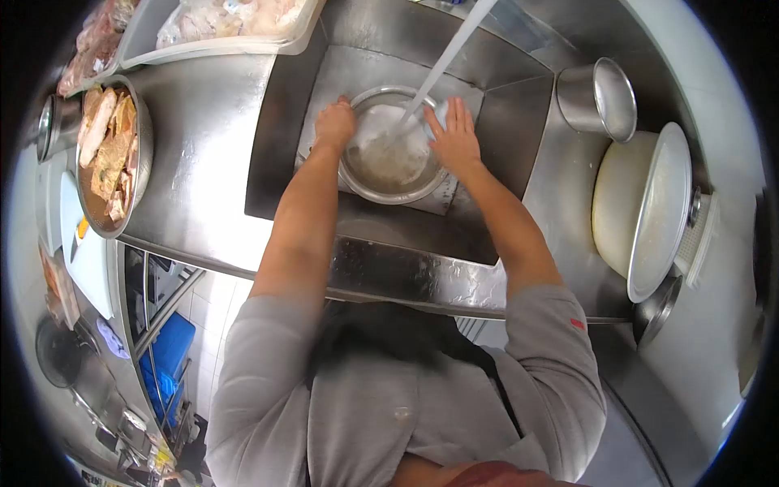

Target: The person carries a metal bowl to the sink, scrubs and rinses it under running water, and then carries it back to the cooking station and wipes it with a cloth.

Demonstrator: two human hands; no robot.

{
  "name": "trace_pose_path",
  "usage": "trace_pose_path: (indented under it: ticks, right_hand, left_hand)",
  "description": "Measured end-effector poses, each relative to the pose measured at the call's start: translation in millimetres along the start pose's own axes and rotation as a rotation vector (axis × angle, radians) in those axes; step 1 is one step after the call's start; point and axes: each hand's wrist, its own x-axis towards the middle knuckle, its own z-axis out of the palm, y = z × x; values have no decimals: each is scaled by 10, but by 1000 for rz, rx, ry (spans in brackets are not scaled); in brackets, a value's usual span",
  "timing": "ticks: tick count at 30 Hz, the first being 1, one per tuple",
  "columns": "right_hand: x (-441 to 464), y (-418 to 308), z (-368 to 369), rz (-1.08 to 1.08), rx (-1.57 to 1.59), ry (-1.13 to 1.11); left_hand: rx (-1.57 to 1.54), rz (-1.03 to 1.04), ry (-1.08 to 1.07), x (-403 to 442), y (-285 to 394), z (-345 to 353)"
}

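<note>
A: What is the largest thing around the person?

B: It is the metal desk, which extends to both sides. A deep sink is set into it, directly in front of the person.

A: Which other big things are there?

B: On the right side there is a large pale pot with a wide rim. At the far left, a whitish tray carries plastic bags with pale content. Nearer on the left is a metal pan, in which meat pieces lie in a heap.

A: And where is the bowl?

B: The round metal bowl is inside the sink, between the two hands. It contains cloudy water with white foam, and a pale slanting stream comes down into it. Smaller than this bowl is the metal pot at the far right.

A: How is the grip of each hand?

B: The left hand is curled at the left rim of the bowl; whether its grip holds the rim, one cannot tell. The right hand has a wide grip, with the fingers stretched out, beside the right rim.
</note>
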Motion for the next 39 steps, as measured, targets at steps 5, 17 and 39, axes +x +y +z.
trace_pose_path:
  ticks: [5,17,39]
  right_hand:
    - [-538,-595,2,-71,-198,-453]
    - [1438,-1268,722,1373,2371,181]
    - [25,-396,-100,-167,319,-787]
  left_hand:
    - [-109,-36,-10,-13,-55,27]
    - [-283,45,-71,14,-231,24]
    - [-259,-102,-5,-77,10,12]
